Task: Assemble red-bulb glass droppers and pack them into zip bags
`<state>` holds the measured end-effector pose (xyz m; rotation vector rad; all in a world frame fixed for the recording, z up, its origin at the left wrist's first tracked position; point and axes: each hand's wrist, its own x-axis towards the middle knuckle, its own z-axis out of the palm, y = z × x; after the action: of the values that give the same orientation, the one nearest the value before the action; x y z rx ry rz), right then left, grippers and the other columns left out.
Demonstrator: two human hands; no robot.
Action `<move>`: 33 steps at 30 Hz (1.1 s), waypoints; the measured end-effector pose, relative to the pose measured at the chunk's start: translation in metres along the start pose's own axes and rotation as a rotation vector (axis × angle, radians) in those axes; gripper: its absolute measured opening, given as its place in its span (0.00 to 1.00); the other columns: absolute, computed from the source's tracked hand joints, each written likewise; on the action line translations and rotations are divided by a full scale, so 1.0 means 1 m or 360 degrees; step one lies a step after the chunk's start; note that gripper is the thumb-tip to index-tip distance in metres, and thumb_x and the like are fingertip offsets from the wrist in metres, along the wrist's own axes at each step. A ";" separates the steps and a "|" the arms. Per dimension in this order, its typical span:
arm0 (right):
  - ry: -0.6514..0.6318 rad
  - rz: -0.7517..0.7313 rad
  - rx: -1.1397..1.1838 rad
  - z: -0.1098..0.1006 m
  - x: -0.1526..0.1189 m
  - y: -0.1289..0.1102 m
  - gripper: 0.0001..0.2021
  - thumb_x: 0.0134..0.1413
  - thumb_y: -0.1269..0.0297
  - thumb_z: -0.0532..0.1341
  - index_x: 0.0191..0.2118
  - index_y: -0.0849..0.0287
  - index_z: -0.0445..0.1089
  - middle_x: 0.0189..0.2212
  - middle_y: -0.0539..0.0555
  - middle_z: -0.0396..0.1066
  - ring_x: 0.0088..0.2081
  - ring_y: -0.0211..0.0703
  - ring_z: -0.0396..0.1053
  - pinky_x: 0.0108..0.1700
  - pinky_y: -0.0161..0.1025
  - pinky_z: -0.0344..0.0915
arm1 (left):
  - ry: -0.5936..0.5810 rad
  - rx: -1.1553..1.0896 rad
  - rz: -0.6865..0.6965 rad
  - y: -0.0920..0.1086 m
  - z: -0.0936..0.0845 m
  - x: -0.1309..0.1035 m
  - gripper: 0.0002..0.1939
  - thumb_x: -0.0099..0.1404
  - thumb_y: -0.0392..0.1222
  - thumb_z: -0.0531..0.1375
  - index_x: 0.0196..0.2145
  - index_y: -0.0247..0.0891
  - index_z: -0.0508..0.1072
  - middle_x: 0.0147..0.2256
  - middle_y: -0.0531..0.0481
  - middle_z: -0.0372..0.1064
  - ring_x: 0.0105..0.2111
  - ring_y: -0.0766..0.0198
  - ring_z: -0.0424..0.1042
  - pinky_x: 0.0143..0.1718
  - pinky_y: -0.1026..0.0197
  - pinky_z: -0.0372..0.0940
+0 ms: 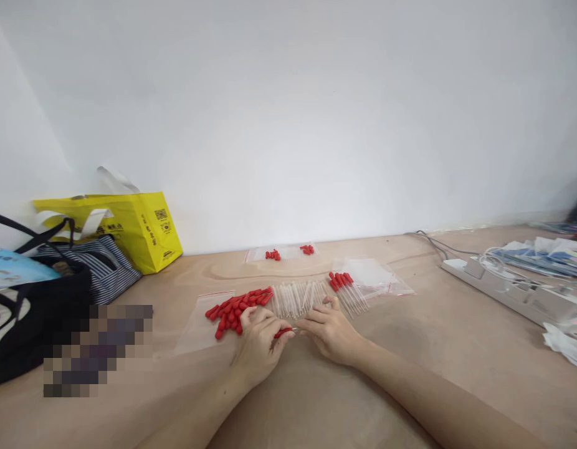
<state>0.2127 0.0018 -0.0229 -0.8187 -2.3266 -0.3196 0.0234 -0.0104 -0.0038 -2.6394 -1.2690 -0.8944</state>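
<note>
My left hand (pixel 263 343) is closed on a red rubber dropper bulb (pixel 283 333), its narrow end pointing right. Facing it, my right hand (pixel 333 330) pinches a thin clear dropper tube whose tip meets the bulb; most of that tube is hidden by the fingers. How far the tube sits inside the bulb I cannot tell. Beyond my left hand lies a heap of loose red bulbs (pixel 232 312). A row of clear tubes (pixel 295 298) lies behind both hands. Several assembled droppers (pixel 348 290), red bulbs on clear tubes, rest side by side beyond my right hand.
Clear zip bags (pixel 197 327) lie under the bulbs and at the right (pixel 379 277). A bag with droppers (pixel 288 252) lies near the wall. On the left stand a yellow bag (pixel 162 231) and a black bag (pixel 68 318); a power strip (pixel 498 293) lies right.
</note>
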 end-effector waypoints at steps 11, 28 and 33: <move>0.0130 0.0628 -0.0242 -0.004 -0.004 0.019 0.10 0.50 0.72 0.52 0.36 0.58 0.68 0.27 0.52 0.69 0.33 0.41 0.60 0.37 0.40 0.43 | 0.0013 0.0224 -0.0293 -0.020 -0.004 -0.003 0.24 0.57 0.49 0.56 0.50 0.42 0.59 0.43 0.47 0.67 0.44 0.54 0.61 0.47 0.46 0.43; -0.0101 0.1276 -0.0474 0.013 -0.007 0.049 0.11 0.54 0.65 0.50 0.30 0.56 0.70 0.31 0.55 0.71 0.36 0.45 0.63 0.37 0.41 0.45 | -0.0331 0.0775 -0.0543 -0.028 -0.031 -0.008 0.11 0.55 0.47 0.55 0.32 0.37 0.69 0.34 0.44 0.67 0.37 0.52 0.63 0.42 0.46 0.48; -0.0141 0.1291 -0.0466 0.010 -0.003 0.047 0.13 0.53 0.62 0.51 0.29 0.57 0.71 0.31 0.57 0.70 0.37 0.47 0.63 0.38 0.43 0.47 | -0.0280 0.0899 -0.0478 -0.024 -0.026 -0.007 0.08 0.58 0.41 0.52 0.32 0.36 0.69 0.33 0.43 0.68 0.37 0.51 0.64 0.43 0.46 0.48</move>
<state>0.2391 0.0412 -0.0322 -1.8495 -1.8391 -0.2610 -0.0102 -0.0076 0.0097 -2.1483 -1.6873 -0.2589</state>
